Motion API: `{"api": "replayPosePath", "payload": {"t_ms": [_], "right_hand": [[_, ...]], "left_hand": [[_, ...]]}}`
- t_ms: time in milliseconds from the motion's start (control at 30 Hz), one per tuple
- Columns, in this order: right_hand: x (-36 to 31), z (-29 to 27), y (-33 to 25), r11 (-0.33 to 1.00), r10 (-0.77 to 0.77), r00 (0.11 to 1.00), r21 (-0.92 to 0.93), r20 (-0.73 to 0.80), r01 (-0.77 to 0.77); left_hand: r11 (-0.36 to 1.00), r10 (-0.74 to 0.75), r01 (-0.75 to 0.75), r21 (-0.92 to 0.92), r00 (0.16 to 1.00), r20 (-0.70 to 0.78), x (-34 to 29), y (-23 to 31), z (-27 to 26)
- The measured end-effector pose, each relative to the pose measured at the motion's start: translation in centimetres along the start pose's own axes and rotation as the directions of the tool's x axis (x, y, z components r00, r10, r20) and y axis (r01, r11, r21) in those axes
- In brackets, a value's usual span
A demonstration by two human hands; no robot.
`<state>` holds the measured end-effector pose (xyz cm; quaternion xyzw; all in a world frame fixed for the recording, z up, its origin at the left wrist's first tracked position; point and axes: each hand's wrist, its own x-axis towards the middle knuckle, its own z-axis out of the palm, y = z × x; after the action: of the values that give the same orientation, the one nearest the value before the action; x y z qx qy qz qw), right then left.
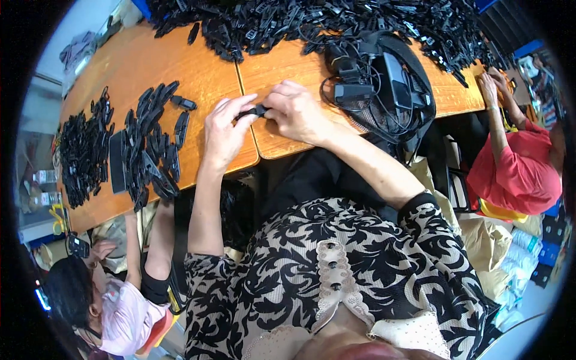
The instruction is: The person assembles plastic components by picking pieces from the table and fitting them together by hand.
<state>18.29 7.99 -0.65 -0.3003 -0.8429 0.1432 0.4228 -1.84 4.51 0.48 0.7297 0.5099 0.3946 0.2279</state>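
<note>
My left hand point(223, 129) and my right hand point(294, 111) meet over the wooden table point(204, 75), both gripping one small black plastic clip point(257, 111) between their fingertips. The clip is mostly hidden by my fingers. A big heap of the same black plastic parts point(312, 24) lies across the far side of the table. To my left, black pieces lie in rows point(150, 144) beside a denser pile point(84, 150).
A black device with tangled cables point(384, 81) rests on the table at my right. One person in a red top point(516, 168) sits at the right end, another in a pink top point(120, 312) at lower left. Bags lie on the floor point(498, 240).
</note>
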Motion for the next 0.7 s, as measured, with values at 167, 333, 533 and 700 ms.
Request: {"api": "replayPosePath", "payload": {"t_ms": [167,333,533,700], "right_hand": [[0.3,-1.0,1.2,0.994,-0.105,0.99,0.007,0.095,0.105],[-0.2,-2.6,0.7,0.999,-0.01,0.98,0.036,0.199,0.003],[-0.8,-3.8,0.3,0.966,0.185,0.956,0.136,0.227,-0.219],[0.2,-2.0,-0.6,0.992,-0.018,0.971,-0.118,0.24,0.047]], "left_hand": [[1.0,0.024,-0.024,-0.012,1.0,-0.002,-0.2,0.1,-0.1],[0.998,0.013,-0.014,-0.062,1.0,-0.022,-0.5,0.0,0.3],[0.996,-0.047,0.049,-0.076,0.999,0.021,-0.7,0.4,-0.2],[0.996,-0.033,0.034,-0.081,0.999,0.014,-0.5,0.2,0.2]]}}
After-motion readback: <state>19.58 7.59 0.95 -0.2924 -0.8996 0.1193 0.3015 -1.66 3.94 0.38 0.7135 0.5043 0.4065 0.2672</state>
